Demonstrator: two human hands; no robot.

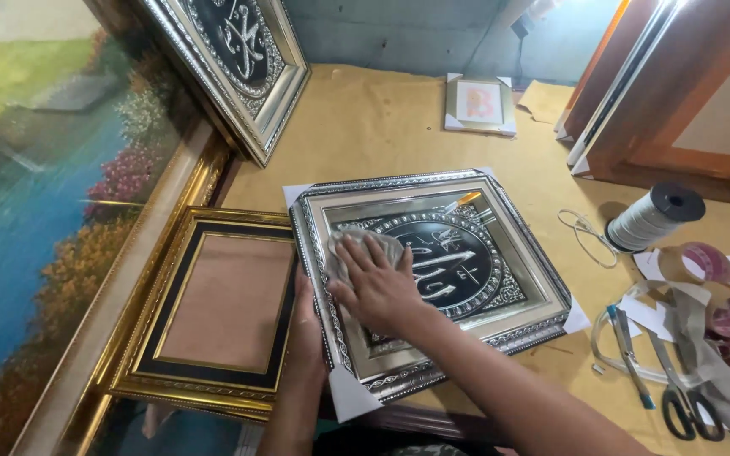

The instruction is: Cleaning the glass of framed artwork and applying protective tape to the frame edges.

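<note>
While the right hand [375,285] presses flat, fingers spread, on a grey cloth [365,250] over the silver frame's [433,279] glass, mid-surface [382,127], the left hand [304,325] clasps that frame's left edge, beside a gold frame [213,304].

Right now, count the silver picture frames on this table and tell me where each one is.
2. One silver frame lies flat at the table's centre under the hands; the other silver frame leans tilted at the back left. More may sit out of view.
</note>
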